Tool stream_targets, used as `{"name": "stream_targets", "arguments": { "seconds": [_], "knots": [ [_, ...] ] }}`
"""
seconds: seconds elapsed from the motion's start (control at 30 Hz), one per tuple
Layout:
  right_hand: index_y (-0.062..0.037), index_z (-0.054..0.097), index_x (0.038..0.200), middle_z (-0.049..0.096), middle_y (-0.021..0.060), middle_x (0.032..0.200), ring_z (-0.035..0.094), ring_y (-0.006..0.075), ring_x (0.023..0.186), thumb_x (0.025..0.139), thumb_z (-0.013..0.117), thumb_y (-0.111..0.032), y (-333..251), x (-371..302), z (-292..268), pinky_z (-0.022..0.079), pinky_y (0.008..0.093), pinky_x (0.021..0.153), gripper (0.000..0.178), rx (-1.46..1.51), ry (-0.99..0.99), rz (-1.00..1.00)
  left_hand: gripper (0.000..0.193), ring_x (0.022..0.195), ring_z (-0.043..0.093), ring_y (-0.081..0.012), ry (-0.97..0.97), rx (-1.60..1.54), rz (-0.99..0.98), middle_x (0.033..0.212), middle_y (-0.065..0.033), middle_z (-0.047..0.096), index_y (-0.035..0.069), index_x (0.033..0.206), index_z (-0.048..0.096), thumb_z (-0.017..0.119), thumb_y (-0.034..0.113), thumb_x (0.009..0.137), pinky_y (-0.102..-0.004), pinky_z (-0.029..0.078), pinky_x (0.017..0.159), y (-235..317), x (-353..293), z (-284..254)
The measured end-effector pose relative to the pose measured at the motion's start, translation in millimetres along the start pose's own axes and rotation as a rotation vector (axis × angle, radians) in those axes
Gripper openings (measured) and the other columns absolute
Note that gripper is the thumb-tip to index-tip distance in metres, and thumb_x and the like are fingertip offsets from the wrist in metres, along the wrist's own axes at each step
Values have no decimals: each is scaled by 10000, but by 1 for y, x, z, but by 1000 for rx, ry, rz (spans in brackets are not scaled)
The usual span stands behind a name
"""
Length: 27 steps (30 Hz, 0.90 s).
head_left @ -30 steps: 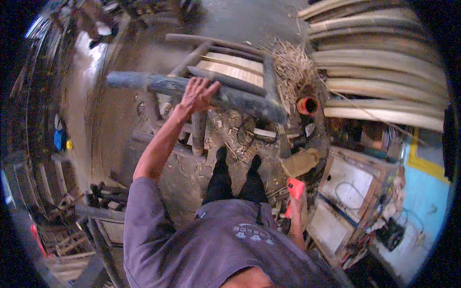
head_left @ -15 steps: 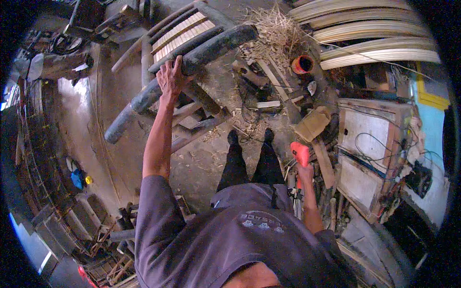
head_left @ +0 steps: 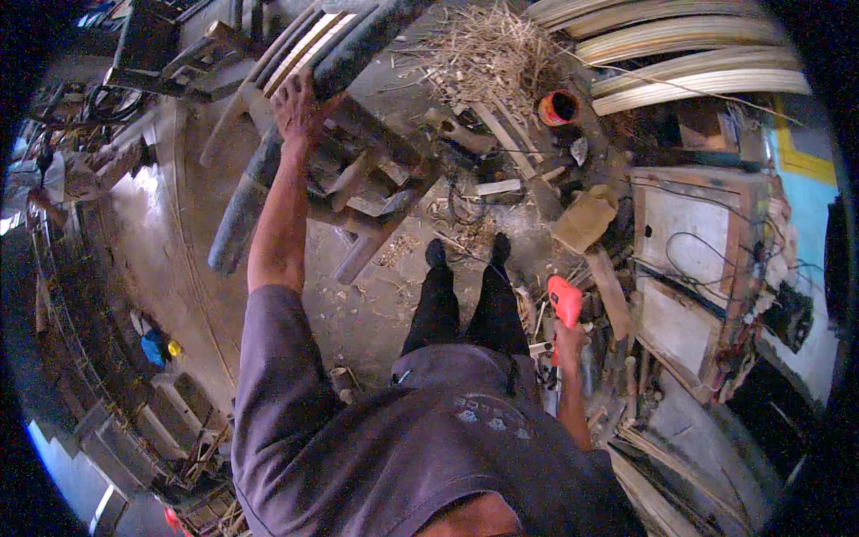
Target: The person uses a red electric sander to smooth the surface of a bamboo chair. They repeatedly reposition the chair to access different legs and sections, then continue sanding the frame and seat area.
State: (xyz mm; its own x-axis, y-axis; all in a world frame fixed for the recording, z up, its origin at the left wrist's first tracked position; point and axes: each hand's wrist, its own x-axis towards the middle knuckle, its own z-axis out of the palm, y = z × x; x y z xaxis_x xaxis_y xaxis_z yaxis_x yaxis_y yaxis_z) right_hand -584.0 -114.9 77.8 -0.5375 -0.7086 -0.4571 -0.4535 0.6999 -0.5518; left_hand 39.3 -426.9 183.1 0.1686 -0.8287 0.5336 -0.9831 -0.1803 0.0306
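Note:
My left arm reaches forward to a chair-like frame [head_left: 362, 52] of thick dark bamboo poles with pale slats. My left hand [head_left: 300, 109] grips it near a joint of the poles, fingers bent over the edge by the slats. The frame is tilted, its lower crosspieces and legs turned toward me. Low at my right side, my right hand [head_left: 569, 340] is wrapped round the handle of a red power drill [head_left: 565, 301]. The drill's front end points away from the frame and cannot be made out clearly.
Straw-like shavings [head_left: 497, 54] lie heaped ahead, beside a red-orange bucket [head_left: 558, 108]. Bundled pale strips [head_left: 689, 49] fill the far right. Wood offcuts and a tan block [head_left: 586, 221] litter the floor near a white-panelled cabinet [head_left: 684, 242] with loose cables.
The bamboo frame has tipped and turned, so its slatted face shows narrower and its legs have swung round. My left hand moved with it, slightly left and forward. The drill stays in my right hand.

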Motion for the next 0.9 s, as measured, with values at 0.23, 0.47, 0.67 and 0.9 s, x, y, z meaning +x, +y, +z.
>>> {"name": "stream_targets", "arguments": {
  "seconds": [0.23,0.47,0.67,0.9],
  "knots": [
    [-32,629,795,577,33,557,565,142,447,802,674,-218,34,12,10,439,296,419,192,-89,-99,29,936,1145,539,-383,-128,2,-9,1263,-178,552,111,1375,411,728,629,662,-463,457,931,-161,-129,-32],
    [-28,636,831,602,41,582,574,137,451,794,681,-199,-10,17,5,439,289,418,181,-60,-183,110,913,1024,614,-401,-399,-121,-280,1117,-195,642,133,1373,409,726,631,678,-492,488,820,-117,-101,-71],
    [-3,634,805,604,51,576,567,152,443,789,671,-205,-35,44,-7,445,292,421,206,-242,-133,-73,912,1044,607,-403,-429,-157,-434,1123,-210,638,158,1358,413,695,682,667,-501,482,832,-88,-79,-67],
    [-14,621,791,593,53,560,564,163,439,776,650,-181,-40,58,-12,445,311,419,170,-131,-133,-94,945,1103,574,-430,-572,-112,-675,1169,-258,604,136,1333,427,574,800,676,-532,449,893,-71,-43,-72]
  ]
}}
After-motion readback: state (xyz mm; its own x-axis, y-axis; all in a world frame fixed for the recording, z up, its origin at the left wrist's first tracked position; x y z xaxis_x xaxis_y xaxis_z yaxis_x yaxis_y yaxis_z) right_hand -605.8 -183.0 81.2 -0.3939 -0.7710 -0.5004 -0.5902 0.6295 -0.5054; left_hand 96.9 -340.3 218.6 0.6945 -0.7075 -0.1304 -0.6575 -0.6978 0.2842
